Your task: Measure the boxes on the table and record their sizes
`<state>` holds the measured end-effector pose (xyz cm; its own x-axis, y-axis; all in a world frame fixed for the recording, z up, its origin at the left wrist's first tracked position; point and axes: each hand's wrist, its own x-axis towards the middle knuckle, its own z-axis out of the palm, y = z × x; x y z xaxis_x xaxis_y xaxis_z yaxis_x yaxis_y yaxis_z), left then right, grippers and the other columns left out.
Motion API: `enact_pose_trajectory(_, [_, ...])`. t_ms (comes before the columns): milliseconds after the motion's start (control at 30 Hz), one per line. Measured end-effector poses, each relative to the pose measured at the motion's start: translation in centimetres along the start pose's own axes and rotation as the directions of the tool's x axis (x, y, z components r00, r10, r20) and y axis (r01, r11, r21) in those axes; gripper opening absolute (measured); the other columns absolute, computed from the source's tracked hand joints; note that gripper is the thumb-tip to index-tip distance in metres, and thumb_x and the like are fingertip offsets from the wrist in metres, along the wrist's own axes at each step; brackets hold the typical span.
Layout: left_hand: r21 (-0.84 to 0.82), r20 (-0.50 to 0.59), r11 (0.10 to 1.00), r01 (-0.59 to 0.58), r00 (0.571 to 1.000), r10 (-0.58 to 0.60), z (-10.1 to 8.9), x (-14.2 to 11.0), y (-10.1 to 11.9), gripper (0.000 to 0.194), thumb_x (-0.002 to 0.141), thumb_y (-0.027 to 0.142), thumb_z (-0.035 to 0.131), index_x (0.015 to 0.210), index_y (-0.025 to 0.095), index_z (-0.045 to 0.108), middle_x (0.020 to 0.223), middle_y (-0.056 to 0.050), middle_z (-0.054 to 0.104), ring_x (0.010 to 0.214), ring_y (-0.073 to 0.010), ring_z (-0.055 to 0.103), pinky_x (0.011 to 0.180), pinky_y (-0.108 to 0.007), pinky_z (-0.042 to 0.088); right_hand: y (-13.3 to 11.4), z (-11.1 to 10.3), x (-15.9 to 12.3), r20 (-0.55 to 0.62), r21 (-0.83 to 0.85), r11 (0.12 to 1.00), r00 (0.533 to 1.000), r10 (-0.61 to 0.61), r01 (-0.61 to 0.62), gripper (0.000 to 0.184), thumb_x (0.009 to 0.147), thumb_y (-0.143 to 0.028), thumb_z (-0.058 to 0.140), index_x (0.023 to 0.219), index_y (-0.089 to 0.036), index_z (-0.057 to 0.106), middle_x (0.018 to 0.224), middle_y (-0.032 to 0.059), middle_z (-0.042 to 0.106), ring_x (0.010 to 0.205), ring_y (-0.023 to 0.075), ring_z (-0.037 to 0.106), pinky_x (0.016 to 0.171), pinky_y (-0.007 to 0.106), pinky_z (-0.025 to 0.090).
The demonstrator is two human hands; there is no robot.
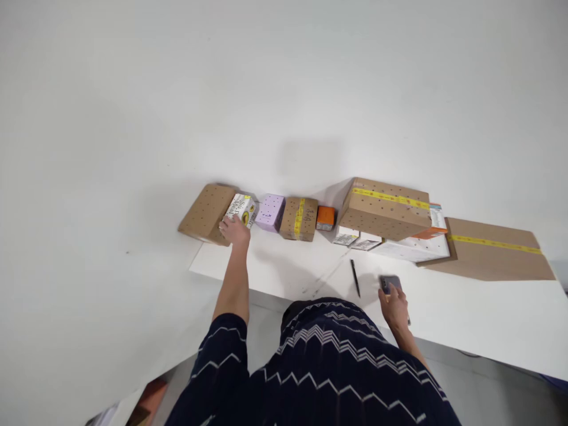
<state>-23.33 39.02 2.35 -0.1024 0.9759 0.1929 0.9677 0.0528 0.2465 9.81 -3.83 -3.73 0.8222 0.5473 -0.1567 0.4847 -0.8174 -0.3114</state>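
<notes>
My left hand lies on the near face of a small white carton with an avocado picture, its fingers spread; I see no grip around the carton. A brown cardboard box stands against the carton on the left, a lilac box on the right. Over a dark smartphone on the white table, my right hand rests with fingers apart, covering its lower part. Left of the phone lies a black pen.
Along the wall stand a taped brown box, a small orange box and a large brown carton on top of white boxes. Another long taped carton is at the right. The white table's front edge runs before my body.
</notes>
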Motion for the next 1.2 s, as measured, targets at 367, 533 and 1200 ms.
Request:
enact_pose_trajectory(367, [-0.085,0.387,0.992,-0.095,0.914,0.121,3.3,-1.2,6.3,0.088,0.072,0.045,0.067,0.145,0.019,0.025,0.138,-0.024,0.03,0.123,-0.0429,0.034,0.094,-0.049,0.035,-0.1,0.7,-0.2,-0.055,0.115,0.988,0.994,-0.093,0.098,0.057,0.085,-0.049,0.038,0.123,-0.01,0.054,0.121,0.0202,0.052,0.115,0.0315,0.048,0.097,0.045,0.038])
enact_pose_trajectory(533, [-0.059,0.37,0.996,-0.07,0.925,0.087,2.1,-5.8,3.8,0.086,0.073,0.046,0.064,0.144,0.02,0.025,0.129,-0.022,0.036,0.116,-0.0409,0.04,0.088,-0.048,0.04,-1.3,2.2,-1.6,0.063,0.093,0.99,0.992,-0.112,0.105,0.053,0.088,-0.044,0.038,0.122,-0.007,0.055,0.121,0.0209,0.053,0.115,0.0305,0.049,0.096,0.042,0.039])
enact_pose_trajectory(1200, [-0.576,0.488,0.561,-0.594,0.301,0.82,-0.8,-20.5,5.0,0.08,0.066,0.017,0.064,0.141,0.025,0.037,0.143,-0.011,0.026,0.131,-0.0332,0.023,0.108,-0.047,0.029,-6.6,3.9,3.1,0.386,-0.097,0.992,0.921,-0.042,0.086,0.024,0.088,-0.026,0.046,0.099,-0.01,0.061,0.099,0.0153,0.063,0.088,0.0213,0.062,0.071,0.027,0.04])
